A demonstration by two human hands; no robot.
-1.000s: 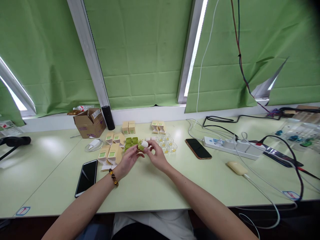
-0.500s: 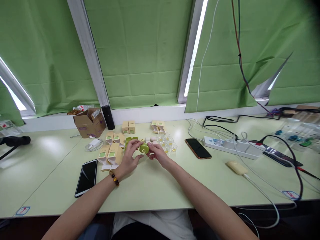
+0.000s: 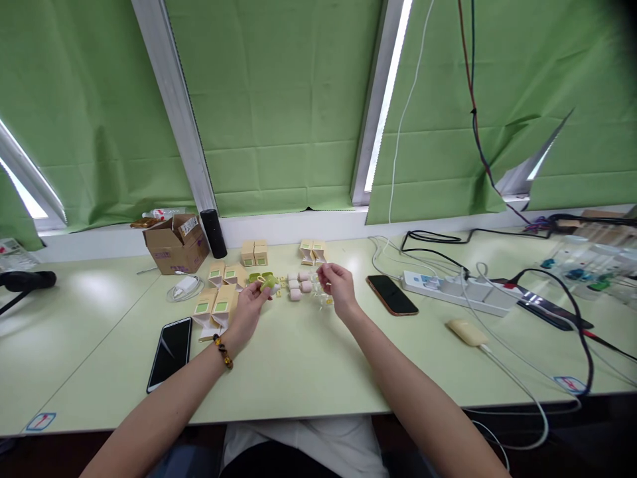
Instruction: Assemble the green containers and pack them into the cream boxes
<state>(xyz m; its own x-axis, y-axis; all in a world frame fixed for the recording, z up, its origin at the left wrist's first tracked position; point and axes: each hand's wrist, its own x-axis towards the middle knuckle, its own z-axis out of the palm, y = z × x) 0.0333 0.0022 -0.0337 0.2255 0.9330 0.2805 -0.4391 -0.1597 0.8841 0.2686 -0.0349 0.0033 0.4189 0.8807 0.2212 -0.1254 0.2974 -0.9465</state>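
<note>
mid-frame, the person's left hand (image 3: 248,307) is curled round a green case (image 3: 269,283); the right hand (image 3: 340,289) bunches its fingers at clear cups (image 3: 324,302), its hold unclear. far left, the carton's (image 3: 174,257) purple print is illegible.

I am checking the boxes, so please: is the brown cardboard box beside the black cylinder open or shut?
Open: the cardboard box has its top flaps raised, not folded flat.

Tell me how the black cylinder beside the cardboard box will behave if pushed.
Pushed near its top, the black cylinder would probably tip, since it stands tall on a narrow base. Once down, it would likely roll, as its side looks round. Its straight, unsagging outline suggests it is stiff.
</note>
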